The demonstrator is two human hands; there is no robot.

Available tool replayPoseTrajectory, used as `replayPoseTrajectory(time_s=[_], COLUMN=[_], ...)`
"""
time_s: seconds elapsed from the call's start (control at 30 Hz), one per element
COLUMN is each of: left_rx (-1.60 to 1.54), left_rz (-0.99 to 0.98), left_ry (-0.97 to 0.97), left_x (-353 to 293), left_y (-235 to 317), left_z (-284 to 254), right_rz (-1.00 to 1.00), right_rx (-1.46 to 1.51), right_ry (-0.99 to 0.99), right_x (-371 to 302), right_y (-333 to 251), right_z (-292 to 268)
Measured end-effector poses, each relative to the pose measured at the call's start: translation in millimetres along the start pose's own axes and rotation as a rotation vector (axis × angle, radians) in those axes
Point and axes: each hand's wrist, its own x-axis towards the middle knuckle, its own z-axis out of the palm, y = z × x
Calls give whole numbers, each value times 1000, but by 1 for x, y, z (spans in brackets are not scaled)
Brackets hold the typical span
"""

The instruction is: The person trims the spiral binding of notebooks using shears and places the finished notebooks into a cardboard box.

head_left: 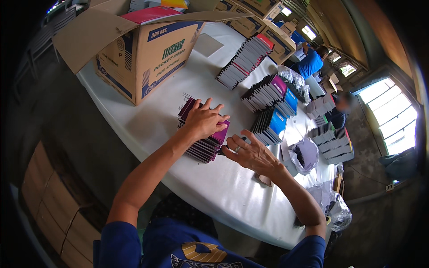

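Observation:
On the white table (134, 129) in front of me stands a stack of small purple spiral notebooks (202, 151), with black coils along the edges. My left hand (204, 119) lies over the top of this stack, fingers spread. Beside the stack's right end is my right hand (254, 154), a ring on one finger. Its fingers are bent around a small dark thing (220, 152) that touches or nearly touches the notebooks; its kind is mostly hidden. Loose bits of wire coil (186, 96) lie just beyond the stack.
An open cardboard box (165, 58) stands at the far left. Stacks of red (243, 60), purple (268, 94) and blue notebooks (270, 125) fill the table's far right. A clear plastic bag (305, 154) holds dark bits. Two people sit beyond, one in a blue shirt (309, 63).

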Motion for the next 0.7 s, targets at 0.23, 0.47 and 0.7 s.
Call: replayPoseTrajectory(time_s=[0.23, 0.47, 0.7], left_rx=[24, 5, 4], left_rz=[12, -10, -4], left_ry=[6, 7, -2], left_x=[-1, -1, -1], left_y=[-5, -3, 0], left_z=[3, 4, 0], right_rz=[104, 214, -52], right_rx=[-33, 41, -185], right_ry=[-78, -128, 4], right_x=[4, 14, 3], right_y=[-22, -18, 5], right_z=[5, -20, -8])
